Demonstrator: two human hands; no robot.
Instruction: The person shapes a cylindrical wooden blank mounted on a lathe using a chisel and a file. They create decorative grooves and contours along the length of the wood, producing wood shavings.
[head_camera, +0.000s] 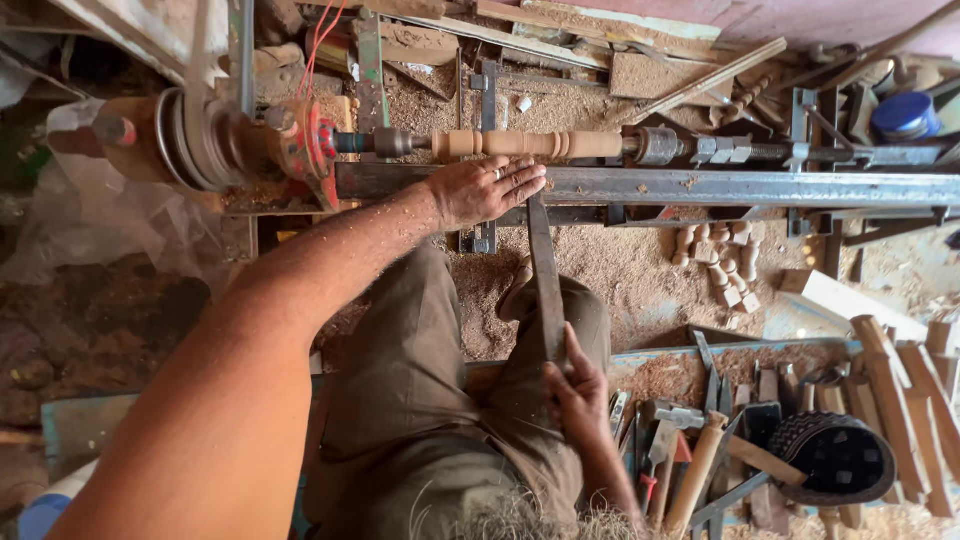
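A long flat metal chisel runs from my lap up to the lathe's steel rest bar. My left hand lies palm down over the chisel's front end, pressing it on the bar. My right hand grips the chisel's rear end near my knee. Just beyond the bar, a pale turned wooden spindle with rings and grooves is mounted horizontally between the lathe's drive end and tail centre.
Sawdust covers the ground under the lathe. Several small turned wooden pieces lie right of centre. A box with hammers, chisels and wooden handles sits at lower right beside a black perforated container. Wooden blanks lie far right.
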